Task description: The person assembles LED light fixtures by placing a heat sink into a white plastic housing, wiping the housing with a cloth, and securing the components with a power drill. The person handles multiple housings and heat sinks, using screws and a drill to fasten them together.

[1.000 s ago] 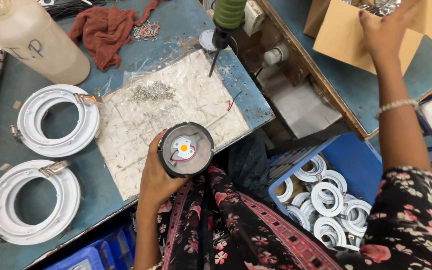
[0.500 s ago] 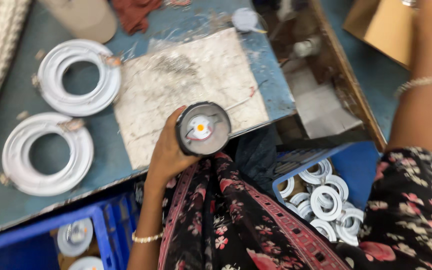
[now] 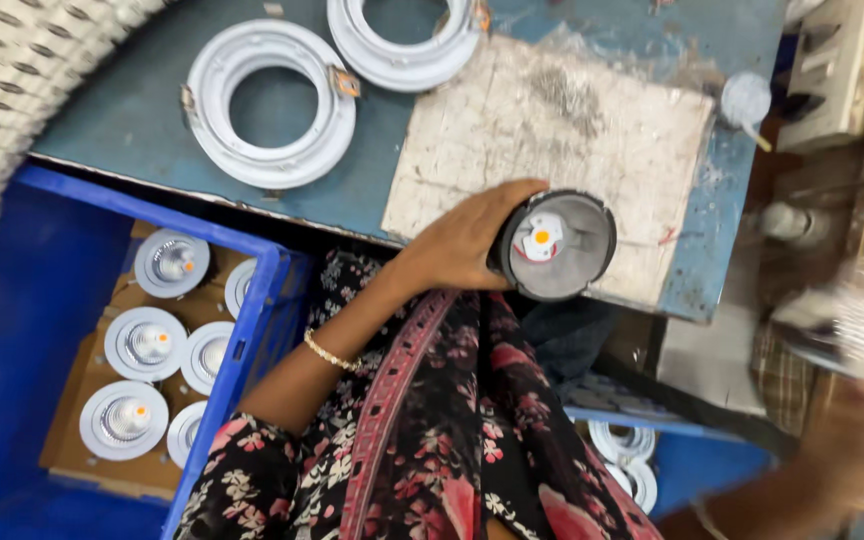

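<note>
Left hand [image 3: 462, 245] has its fingers wrapped round the side of the dark lamp housing [image 3: 555, 245], open face up, sitting right over the table's near edge. Risk: it's a one-sided grip, so a tilt could tip it off the table [image 3: 132, 110] into the lap. Right hand [image 3: 852, 420] is blurred; can't tell its fingers. White rings [image 3: 270, 105] crowd the far side, blue crate [image 3: 262, 300] hugs the left; the pale mat [image 3: 552, 140] offers room.
</note>
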